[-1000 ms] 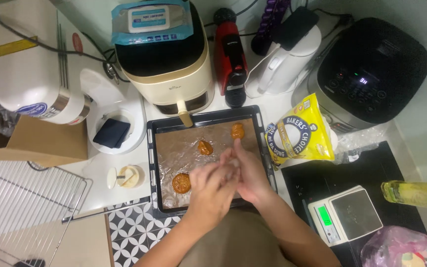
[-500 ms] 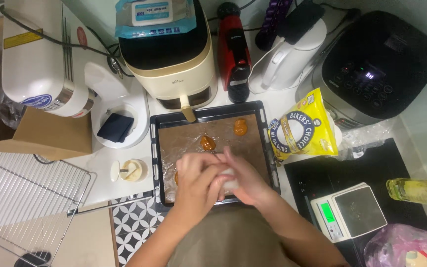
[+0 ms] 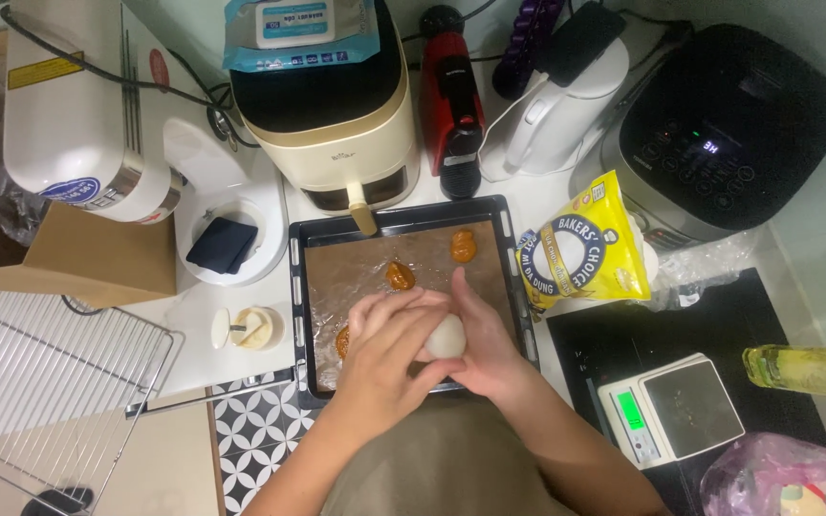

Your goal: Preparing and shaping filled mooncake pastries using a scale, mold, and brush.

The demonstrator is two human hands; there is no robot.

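Dough, a smooth pale ball [image 3: 447, 336], shows only partly, cupped between both hands above the dark metal baking tray [image 3: 299, 287] lined with crinkled brown parchment [image 3: 356, 268]. Left hand [image 3: 389, 354] curls its fingers over the ball; right hand [image 3: 483, 339] presses its side with thumb raised. A third glossy brown filling lump [image 3: 342, 340] is mostly hidden under the left hand; two others [image 3: 400, 276] [image 3: 463, 246] lie bare. A yellow flour bag [image 3: 585, 250] slumps just beside the tray.
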